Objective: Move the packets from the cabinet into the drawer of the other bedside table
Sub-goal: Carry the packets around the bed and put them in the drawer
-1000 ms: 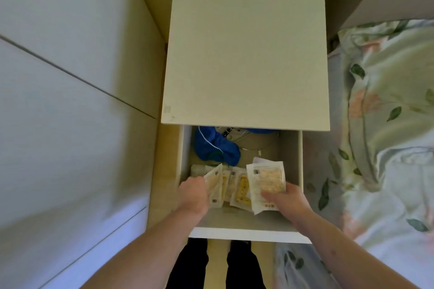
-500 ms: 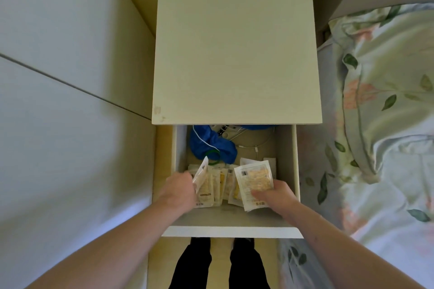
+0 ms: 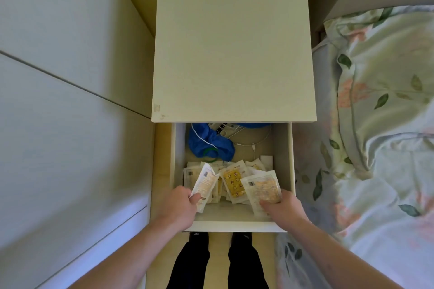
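Packets, small clear-plastic sachets with yellow and orange printed contents (image 3: 229, 179), lie in a loose overlapping heap on the floor of the open cream-coloured wooden drawer (image 3: 283, 166), filling its near half from the left wall across to the right. We see one of them face up in the middle of the heap, bright yellow with small red and white figures (image 3: 234, 183).

Our left hand (image 3: 178, 206) reaches into the drawer at its near left corner, fingers curled, thumb and forefinger pinching the lower end of a pale orange packet with a white label strip (image 3: 203, 183); that packet stands tilted up on edge, its upper end leaning over the heap. Our right hand (image 3: 281, 209) is at the near right corner, thumb on top of a wider transparent packet with orange contents and a dark label at its upper left (image 3: 261, 189), the fingers curled beneath it, so that it lies nearly flat above the heap and just beside the yellow one.

Behind the packets, at the back left of the drawer, sits a crumpled blue cloth (image 3: 209, 142), with a thin white cable (image 3: 253, 145) looping over it and across the bare drawer floor to the right. The flat cream top of the bedside table (image 3: 232, 42) overhangs the rear of the drawer. To the right lies floral bedding in pale green with pink flowers and dark leaves (image 3: 380, 101). On the left we see pale grey cabinet panels (image 3: 65, 101). Below the drawer front, our dark trouser legs (image 3: 220, 263) stand on the floor.
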Tool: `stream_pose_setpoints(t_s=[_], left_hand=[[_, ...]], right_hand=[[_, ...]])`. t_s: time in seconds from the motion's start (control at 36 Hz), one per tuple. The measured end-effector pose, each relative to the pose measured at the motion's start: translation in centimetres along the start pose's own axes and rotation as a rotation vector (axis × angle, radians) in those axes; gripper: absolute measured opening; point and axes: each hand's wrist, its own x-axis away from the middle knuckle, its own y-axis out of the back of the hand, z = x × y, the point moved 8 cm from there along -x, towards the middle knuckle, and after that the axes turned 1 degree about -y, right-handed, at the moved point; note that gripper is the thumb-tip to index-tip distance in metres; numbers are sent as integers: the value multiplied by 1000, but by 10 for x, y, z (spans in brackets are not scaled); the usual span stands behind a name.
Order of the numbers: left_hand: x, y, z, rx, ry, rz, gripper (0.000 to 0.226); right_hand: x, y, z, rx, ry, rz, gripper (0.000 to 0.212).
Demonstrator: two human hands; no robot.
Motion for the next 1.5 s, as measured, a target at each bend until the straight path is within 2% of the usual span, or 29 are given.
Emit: stream_pose_setpoints(t_s=[0.08, 0.19, 0.25, 0.39, 0.53, 0.67, 0.78, 0.89, 0.97, 1.03, 1.11, 1.17, 1.19, 1.36, 1.5], left_hand=[[1, -2, -3, 207, 31, 11, 22], [-9, -8, -5, 421, 103, 23, 31], [-18, -11, -3, 377, 150, 9, 31], [-40, -26, 4, 180, 240, 12, 16], [-48, -49, 15, 97, 333, 65, 22], [-53, -51, 17, 129, 385, 35, 26], [-52, -50, 12, 71, 406, 175, 28], [-49, -49, 2, 159, 430, 263, 23], [-51, -53, 6, 209, 476, 224, 38], [-52, -47, -2, 141, 392, 109, 57], [-49, -40, -37, -140, 47, -50, 61], [-47, -51, -57, -251, -155, -35, 63], [-48, -56, -61, -290, -204, 4, 65], [-56, -85, -47, -550, -226, 273, 71], [-54, -88, -27, -586, -156, 428, 75]], right_hand=[[5, 5, 1, -38, 12, -7, 37], [2, 6, 3, -121, 5, -2, 37], [0, 5, 2, -162, -5, 3, 35], [-8, 0, 6, -208, -31, 12, 35], [-19, -12, 11, -179, -24, 31, 36], [-35, -22, 11, -60, -18, 37, 37], [-42, -20, 10, 74, -43, 13, 27], [-42, -17, 8, 212, -61, -31, 21], [-38, -14, 8, 253, -80, -75, 21], [-36, -13, 9, 268, -78, -78, 23], [-32, -13, 12, 259, -54, -89, 27], [-31, -13, 13, 238, -22, -95, 30], [-30, -14, 14, 216, -6, -96, 30], [-33, -18, 14, 115, 7, -59, 30], [-38, -18, 14, 188, -53, -63, 33]])
